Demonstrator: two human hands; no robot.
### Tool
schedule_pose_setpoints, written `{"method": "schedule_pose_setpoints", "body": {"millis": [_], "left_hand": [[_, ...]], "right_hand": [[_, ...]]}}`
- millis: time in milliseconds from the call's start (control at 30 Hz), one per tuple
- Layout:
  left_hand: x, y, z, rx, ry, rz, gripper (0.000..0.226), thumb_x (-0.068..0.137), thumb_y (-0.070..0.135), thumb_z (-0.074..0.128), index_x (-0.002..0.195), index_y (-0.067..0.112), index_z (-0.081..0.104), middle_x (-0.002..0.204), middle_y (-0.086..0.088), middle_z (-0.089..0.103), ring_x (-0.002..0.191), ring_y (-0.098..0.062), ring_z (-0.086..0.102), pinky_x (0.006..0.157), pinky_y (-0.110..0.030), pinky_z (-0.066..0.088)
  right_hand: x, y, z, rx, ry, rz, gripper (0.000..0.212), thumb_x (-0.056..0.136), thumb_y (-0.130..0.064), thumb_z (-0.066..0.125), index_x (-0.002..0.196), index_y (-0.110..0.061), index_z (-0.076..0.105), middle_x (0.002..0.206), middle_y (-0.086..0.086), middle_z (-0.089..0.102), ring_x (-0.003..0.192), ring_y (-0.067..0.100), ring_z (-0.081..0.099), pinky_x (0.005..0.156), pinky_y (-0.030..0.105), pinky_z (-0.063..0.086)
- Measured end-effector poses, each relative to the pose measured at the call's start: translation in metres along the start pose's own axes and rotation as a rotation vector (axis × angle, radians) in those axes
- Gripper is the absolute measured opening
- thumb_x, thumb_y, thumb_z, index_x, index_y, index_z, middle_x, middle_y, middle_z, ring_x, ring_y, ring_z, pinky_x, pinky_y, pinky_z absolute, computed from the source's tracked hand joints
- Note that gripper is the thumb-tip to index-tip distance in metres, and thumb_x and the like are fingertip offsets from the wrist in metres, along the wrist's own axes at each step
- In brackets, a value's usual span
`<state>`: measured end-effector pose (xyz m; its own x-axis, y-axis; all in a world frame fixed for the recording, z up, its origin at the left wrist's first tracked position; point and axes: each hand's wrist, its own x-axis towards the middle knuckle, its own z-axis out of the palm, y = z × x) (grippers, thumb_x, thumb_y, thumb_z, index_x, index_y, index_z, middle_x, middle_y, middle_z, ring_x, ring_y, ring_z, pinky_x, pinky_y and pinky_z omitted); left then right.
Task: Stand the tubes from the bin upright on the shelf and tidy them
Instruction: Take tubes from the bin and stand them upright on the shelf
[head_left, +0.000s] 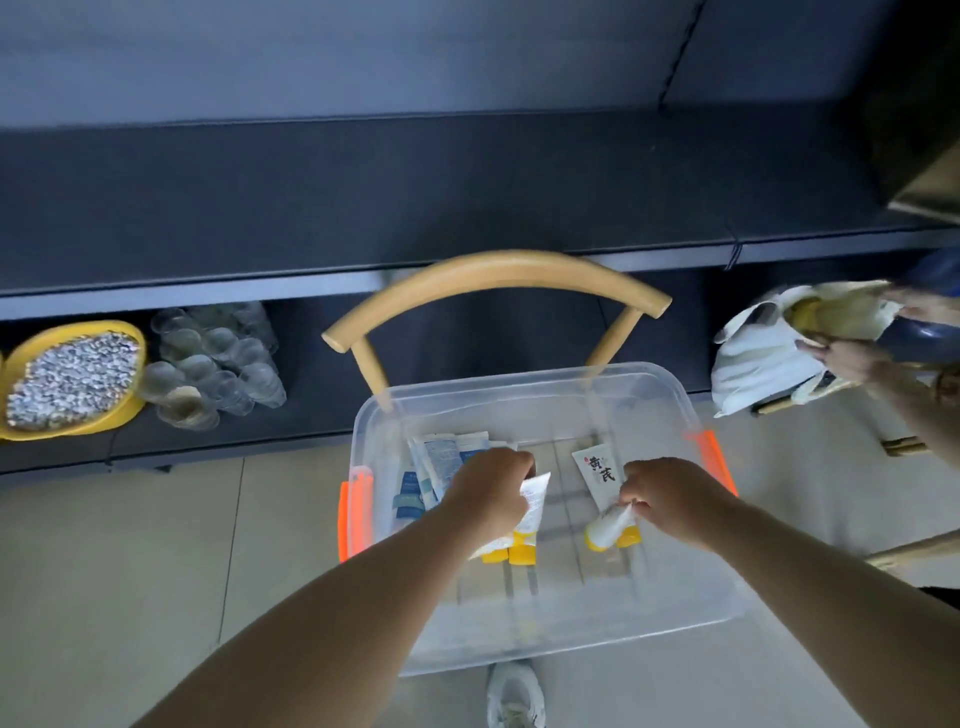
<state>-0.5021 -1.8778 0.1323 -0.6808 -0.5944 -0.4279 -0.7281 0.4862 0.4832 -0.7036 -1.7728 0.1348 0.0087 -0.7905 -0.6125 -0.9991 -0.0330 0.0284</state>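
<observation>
Inside the bin (670, 395), each hand grips a yellow-capped tube: left hand (488, 491), right hand (667, 493).

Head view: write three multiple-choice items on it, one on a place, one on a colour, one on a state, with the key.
1. Where does the clear bin sit?
A. on the chair seat
B. on the dark shelf
C. on the floor

2. What colour are the caps of the white tubes?
A. yellow
B. red
C. black

3. What is the left hand doing?
A. hanging idle
B. gripping a tube
C. pressing the shelf

Key: 1 A, the curved chair back rises right behind the bin; 2 A, yellow caps show below both hands; 3 B, its fingers curl round a tube.
</observation>
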Motion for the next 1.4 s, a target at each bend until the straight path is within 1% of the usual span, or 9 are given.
{"method": "schedule_pose_setpoints", "body": {"millis": [133, 233, 400, 500, 633, 767, 900, 1033, 1400], "left_hand": [[-0.034, 0.002, -0.048, 0.01, 0.047, 0.01, 0.019, 0.08, 0.007, 0.054, 0.095, 0.016, 0.062, 0.101, -0.001, 0.065, 0.097, -0.02, 0.059, 0.08, -0.029, 0.047], [-0.059, 0.003, -0.088, 0.005, 0.064, -0.014, 0.018, 0.08, 0.009, 0.056, 0.094, 0.017, 0.062, 0.102, 0.002, 0.065, 0.098, -0.017, 0.059, 0.08, -0.028, 0.047], [-0.1, 0.019, -0.155, 0.019, 0.089, -0.012, 0.016, 0.076, 0.01, 0.055, 0.09, 0.014, 0.062, 0.091, -0.002, 0.065, 0.085, -0.019, 0.062, 0.073, -0.032, 0.052], [-0.119, 0.029, -0.19, 0.026, 0.106, 0.029, 0.012, 0.077, 0.005, 0.057, 0.074, 0.015, 0.053, 0.076, 0.002, 0.055, 0.073, -0.016, 0.055, 0.059, -0.028, 0.04], [-0.142, 0.038, -0.236, 0.04, 0.126, 0.039, 0.02, 0.08, 0.01, 0.059, 0.075, 0.026, 0.048, 0.071, 0.009, 0.047, 0.075, -0.013, 0.053, 0.062, -0.027, 0.043], [-0.169, 0.043, -0.284, 0.067, 0.201, 0.055, 0.024, 0.08, 0.01, 0.061, 0.104, 0.011, 0.062, 0.094, -0.004, 0.062, 0.079, -0.018, 0.059, 0.057, -0.024, 0.044], [-0.188, 0.036, -0.329, 0.073, 0.252, 0.058, 0.017, 0.078, 0.011, 0.063, 0.068, 0.018, 0.052, 0.085, 0.001, 0.059, 0.079, -0.016, 0.059, 0.057, -0.022, 0.039], [-0.196, 0.025, -0.37, 0.057, 0.321, 0.053, 0.025, 0.08, 0.014, 0.068, 0.104, 0.009, 0.063, 0.107, -0.004, 0.065, 0.096, -0.019, 0.062, 0.068, -0.019, 0.039], [-0.198, 0.014, -0.466, 0.107, 0.355, 0.051, 0.03, 0.08, 0.017, 0.07, 0.108, 0.012, 0.063, 0.105, -0.001, 0.061, 0.09, -0.015, 0.058, 0.066, -0.02, 0.041]], "right_hand": [[-0.033, -0.006, -0.039, 0.067, 0.21, 0.043, 0.01, 0.066, -0.026, 0.08, 0.073, -0.024, 0.073, 0.085, -0.004, 0.059, 0.079, 0.013, 0.062, 0.063, 0.021, 0.046], [-0.057, -0.012, -0.07, 0.181, 0.215, 0.05, 0.007, 0.093, -0.016, 0.051, 0.095, -0.019, 0.057, 0.104, -0.005, 0.054, 0.097, 0.011, 0.06, 0.072, 0.013, 0.033], [-0.092, -0.02, -0.124, 0.27, 0.271, 0.144, 0.013, 0.095, -0.019, 0.041, 0.088, -0.028, 0.036, 0.088, -0.01, 0.05, 0.088, 0.007, 0.061, 0.073, 0.019, 0.041], [-0.112, -0.025, -0.161, 0.228, 0.332, 0.195, 0.012, 0.094, -0.02, 0.043, 0.086, -0.027, 0.04, 0.083, -0.015, 0.04, 0.092, 0.01, 0.057, 0.078, 0.024, 0.043], [-0.13, -0.033, -0.211, 0.219, 0.387, 0.176, 0.029, 0.093, -0.018, 0.044, 0.069, -0.034, 0.043, 0.081, -0.019, 0.043, 0.079, -0.005, 0.049, 0.07, 0.01, 0.036], [-0.148, -0.05, -0.267, 0.163, 0.426, 0.186, 0.021, 0.094, -0.021, 0.047, 0.11, -0.02, 0.06, 0.107, -0.005, 0.056, 0.105, 0.013, 0.057, 0.085, 0.023, 0.042], [-0.161, -0.063, -0.311, 0.146, 0.447, 0.152, 0.016, 0.094, -0.019, 0.046, 0.104, -0.022, 0.058, 0.097, -0.013, 0.041, 0.108, 0.014, 0.051, 0.085, 0.023, 0.036], [-0.169, -0.069, -0.349, 0.129, 0.441, 0.143, 0.011, 0.086, -0.018, 0.046, 0.086, -0.014, 0.056, 0.087, -0.013, 0.044, 0.096, 0.017, 0.055, 0.084, 0.029, 0.043], [-0.168, -0.082, -0.471, 0.096, 0.505, 0.046, 0.013, 0.089, -0.02, 0.055, 0.091, -0.009, 0.063, 0.094, -0.002, 0.057, 0.092, 0.017, 0.057, 0.079, 0.03, 0.046]]}}
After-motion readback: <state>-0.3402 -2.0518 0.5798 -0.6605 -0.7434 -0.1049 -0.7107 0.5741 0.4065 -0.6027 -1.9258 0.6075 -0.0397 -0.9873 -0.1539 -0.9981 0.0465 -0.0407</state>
